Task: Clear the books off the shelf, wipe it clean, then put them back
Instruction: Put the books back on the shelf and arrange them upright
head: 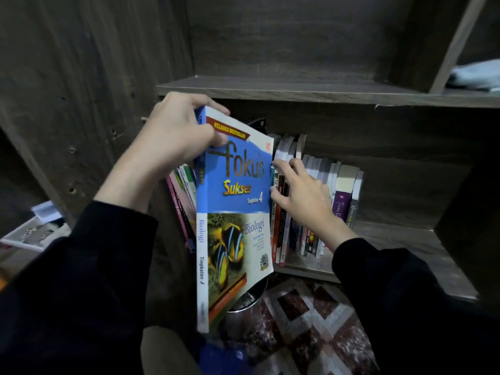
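Nearest the viewer, a patterned rug (311, 320) covers the floor, and a metal bin (244, 301) stands on it directly below the work area. Above the bin, the left hand (176, 131) grips a blue biology book (235, 212) by its top edge, thumb on the front cover and fingers curled over the back. The book hangs upright in front of the shelf opening and is clear of the shelf (405, 244). The right hand (300, 196) is spread, with fingers nearly straight. Its fingertips rest against the spines of the row of books (341, 201), and it holds nothing. A second group, the leaning books (184, 196), sits at the left end of the same compartment, partly hidden behind the held book. Beyond these, the upper shelf (270, 87) carries nothing visible in its middle section. A pale cloth (473, 75) lies in the compartment at the far upper right, well apart from both hands. Status assessment: most books stand on the shelf and only one is in hand. The cloth is not in use, and no wiped surface can be confirmed in the dim light. The probable stage is early clearing, with one book just lifted out. On that reading, the rest of the removal, the wipe and the return are all outstanding. The pose would also fit replacing a last book, so direction of travel cannot be determined.
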Motion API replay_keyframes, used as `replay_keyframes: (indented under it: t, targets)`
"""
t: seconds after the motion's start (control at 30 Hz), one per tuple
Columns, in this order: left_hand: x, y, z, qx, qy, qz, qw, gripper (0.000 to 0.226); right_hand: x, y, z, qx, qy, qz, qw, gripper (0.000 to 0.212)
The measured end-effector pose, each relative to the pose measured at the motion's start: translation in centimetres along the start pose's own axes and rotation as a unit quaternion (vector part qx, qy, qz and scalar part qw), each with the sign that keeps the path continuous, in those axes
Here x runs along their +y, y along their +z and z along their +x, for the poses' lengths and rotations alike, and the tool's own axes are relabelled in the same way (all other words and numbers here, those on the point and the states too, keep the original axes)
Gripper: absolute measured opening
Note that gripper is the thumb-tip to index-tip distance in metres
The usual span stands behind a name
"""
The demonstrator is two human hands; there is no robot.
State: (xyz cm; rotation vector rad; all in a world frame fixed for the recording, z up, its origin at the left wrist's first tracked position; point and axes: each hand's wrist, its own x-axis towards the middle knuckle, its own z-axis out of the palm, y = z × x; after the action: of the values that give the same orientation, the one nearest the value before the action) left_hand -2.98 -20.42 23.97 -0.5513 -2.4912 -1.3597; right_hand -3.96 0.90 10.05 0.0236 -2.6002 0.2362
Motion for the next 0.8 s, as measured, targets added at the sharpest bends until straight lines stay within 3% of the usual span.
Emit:
replay_keyframes:
  t: [0.1, 0.3, 0.43, 0.7, 0.8]
  targets:
    - [0.0, 0.7, 0.2, 0.017, 0.037, -0.030, 0.999, 0.034, 0.1, 0.0, -0.1, 0.003, 0.000, -0.003, 1.000, 0.050]
    - [-2.4, 5.3, -0.8, 0.122, 0.102, 0.005, 0.987, 0.039, 0.4, 0.0, -0.4, 0.014, 0.001, -0.007, 1.000, 0.049]
    - [-5.0, 10.1, -2.5, 0.174, 0.087, -0.004, 0.981, 0.035, 0.1, 0.0, -0.6, 0.016, 0.005, -0.012, 1.000, 0.049]
    - [-9.3, 16.0, -4.2, 0.194, 0.095, 0.032, 0.976, 0.037, -0.4, -0.2, -0.9, 0.013, 0.005, -0.026, 1.000, 0.049]
    - [-10.1, 16.7, -5.2, 0.216, 0.043, 0.016, 0.975, 0.056, -0.4, -0.3, -0.7, 0.003, -0.004, -0.030, 1.000, 0.049]
